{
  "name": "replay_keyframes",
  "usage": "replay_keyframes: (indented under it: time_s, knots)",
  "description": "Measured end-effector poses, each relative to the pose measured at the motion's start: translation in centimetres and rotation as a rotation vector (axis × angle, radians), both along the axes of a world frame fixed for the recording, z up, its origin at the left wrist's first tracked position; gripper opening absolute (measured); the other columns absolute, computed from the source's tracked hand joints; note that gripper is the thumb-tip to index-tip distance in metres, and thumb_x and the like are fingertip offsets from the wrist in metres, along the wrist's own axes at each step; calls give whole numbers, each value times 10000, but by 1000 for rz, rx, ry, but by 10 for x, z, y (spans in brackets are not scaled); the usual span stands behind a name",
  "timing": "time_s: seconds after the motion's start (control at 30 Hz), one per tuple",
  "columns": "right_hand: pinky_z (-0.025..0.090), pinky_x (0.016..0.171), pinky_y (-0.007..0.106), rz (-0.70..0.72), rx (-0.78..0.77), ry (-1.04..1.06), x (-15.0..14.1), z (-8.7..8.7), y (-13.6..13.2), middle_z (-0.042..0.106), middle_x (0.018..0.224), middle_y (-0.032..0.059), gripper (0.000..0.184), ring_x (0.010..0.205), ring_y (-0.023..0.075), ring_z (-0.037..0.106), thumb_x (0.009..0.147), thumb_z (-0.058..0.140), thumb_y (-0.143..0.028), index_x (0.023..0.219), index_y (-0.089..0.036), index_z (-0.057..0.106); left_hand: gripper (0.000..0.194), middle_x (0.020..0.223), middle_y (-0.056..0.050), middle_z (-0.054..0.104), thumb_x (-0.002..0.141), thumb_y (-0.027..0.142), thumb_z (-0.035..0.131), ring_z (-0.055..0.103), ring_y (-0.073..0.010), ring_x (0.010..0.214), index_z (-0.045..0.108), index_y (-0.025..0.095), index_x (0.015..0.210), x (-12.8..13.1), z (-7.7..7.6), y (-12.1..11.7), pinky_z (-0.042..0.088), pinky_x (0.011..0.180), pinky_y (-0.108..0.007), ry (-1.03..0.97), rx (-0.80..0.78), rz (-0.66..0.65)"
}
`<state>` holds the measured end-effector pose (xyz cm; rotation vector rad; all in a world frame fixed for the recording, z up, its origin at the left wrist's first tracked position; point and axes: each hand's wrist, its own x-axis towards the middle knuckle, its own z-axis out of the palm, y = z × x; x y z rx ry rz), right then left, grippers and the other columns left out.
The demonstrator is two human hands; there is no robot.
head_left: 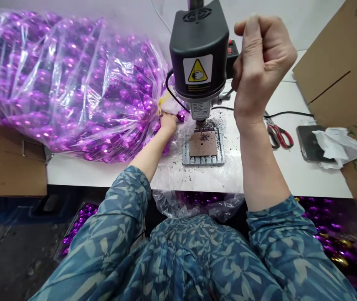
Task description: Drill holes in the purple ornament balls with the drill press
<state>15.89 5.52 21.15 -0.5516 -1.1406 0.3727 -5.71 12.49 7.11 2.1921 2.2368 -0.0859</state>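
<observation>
A small black bench drill press (200, 46) stands in front of me, a yellow hand-warning label on its housing. My right hand (261, 67) is closed in a fist beside the housing, around the end of the press's feed lever (229, 93). Under the chuck, a brown board (202, 144) with a small dark hole lies on the slotted metal base (203, 160), with dark shavings scattered over it. My left hand (168, 122) reaches to the yellow-tied neck of a large clear bag (81, 83) full of shiny purple faceted balls. One purple piece (181, 116) shows beside its fingers, which are mostly hidden.
Red-and-black scissors (280, 136) and a dark phone-like device (311, 144) under a crumpled white tissue (338, 144) lie to the right. Cardboard boxes (331, 62) flank the white table (291, 177). Below its front edge hangs an open plastic bag (225, 207) with purple pieces inside.
</observation>
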Motion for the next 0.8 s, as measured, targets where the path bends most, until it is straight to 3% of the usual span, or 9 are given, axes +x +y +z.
replay_keyframes:
  time_s: [0.1,0.17,0.3,0.37,0.53,0.6,0.67,0.73,0.8]
  knots:
    - [492,659,246,17,18,32,1,1,-4,627,758,-14,572,588,48,469,790,562,-747,838,-188,673,510,1575,-313,549,933,73,580,450,-456,1525,647,24,1436,-7,3,-4,394,1254,-582,-50,62,39]
    - [480,636,261,41,21,66,0,2,-6,634,747,-17,554,549,50,430,744,605,-752,816,-206,667,484,1435,-266,667,916,154,685,570,-434,1403,689,83,1394,-17,5,-16,454,1207,-564,-192,129,-54]
    - [514,680,253,52,67,109,-2,4,-5,636,737,-16,552,553,38,450,741,635,-722,791,-174,659,446,1301,-139,728,975,355,707,697,-299,1196,659,225,1399,-37,15,-61,555,1109,-493,-713,339,-282]
    - [539,724,244,49,78,122,-3,4,-4,650,747,-16,561,557,23,457,731,640,-713,781,-155,658,455,1281,-98,722,1016,494,656,723,-255,1156,606,289,1419,-37,20,-88,605,1026,-443,-1040,380,-306]
    - [506,648,212,72,45,138,-2,5,-5,649,757,-26,580,492,-21,376,693,662,-695,787,-123,658,540,1092,-101,761,1058,681,453,779,-253,972,600,265,1369,-6,18,-135,672,829,-440,-1597,64,-134]
    - [507,657,198,74,45,133,-1,4,-4,621,735,-25,580,532,-14,436,693,658,-687,786,-114,640,498,1071,-109,771,1033,633,548,769,-227,881,638,233,1317,8,9,-142,671,773,-412,-1692,-84,-61]
    - [533,711,188,81,58,129,-1,3,-2,584,710,-20,518,643,16,556,752,677,-619,807,-106,634,474,1113,-97,768,929,497,767,742,-176,812,642,224,1296,18,-3,-143,655,735,-355,-1720,-145,-19]
    - [564,787,186,86,63,125,-1,2,0,550,697,-19,367,788,52,658,882,669,-464,840,-101,630,581,1135,-76,761,809,359,900,716,-133,753,611,219,1293,24,-14,-141,634,709,-315,-1699,-157,4]
    - [585,873,190,79,45,122,-1,2,1,544,716,-25,224,882,56,698,991,587,-290,852,-115,600,603,1096,-62,763,787,345,925,712,-121,708,577,204,1260,26,-22,-138,625,697,-310,-1681,-174,29]
